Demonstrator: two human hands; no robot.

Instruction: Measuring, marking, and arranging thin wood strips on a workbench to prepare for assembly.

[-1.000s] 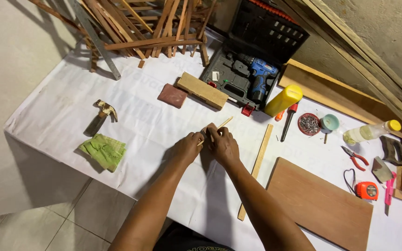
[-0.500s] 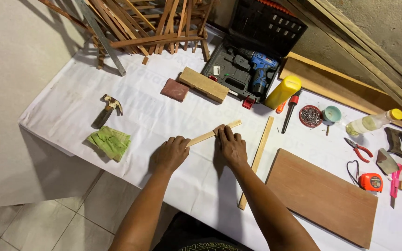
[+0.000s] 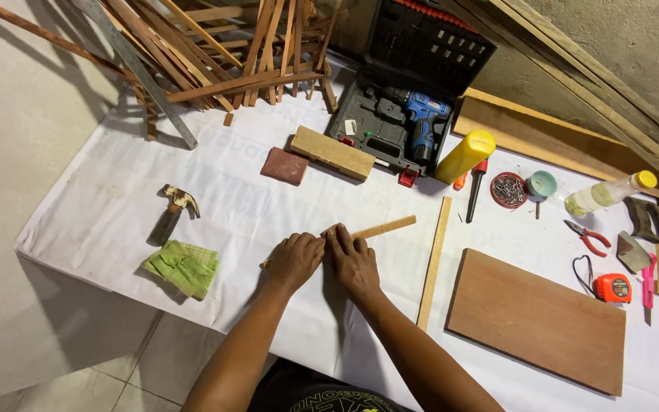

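Pressing a short wooden strip (image 3: 375,230) flat against the white table cover (image 3: 101,221), I have both hands on it at the centre of the frame. My left hand (image 3: 294,260) lies palm down with its fingers curled over the strip's near end, which is hidden beneath it. My right hand (image 3: 354,261) rests just beside it, fingers folded over the strip's middle. Neither hand lifts the strip; both pin it.

The step in hand appears to be steadying or aligning the strip on the surface. By my judgement, any further handling calls for even downward pressure from both hands, so that the free end does not pivot.

The strip is pale, thin, narrow and straight. Its exposed end points toward the upper right and stops just short of a longer wooden slat (image 3: 433,263), which runs from centre toward the lower right. I cannot tell whether the two touch.

Left of centre lie a green cloth (image 3: 182,267) and a hammer (image 3: 171,214). At lower right lies a reddish board (image 3: 537,318). Farther up, at top centre, an open drill case (image 3: 409,99) stands.
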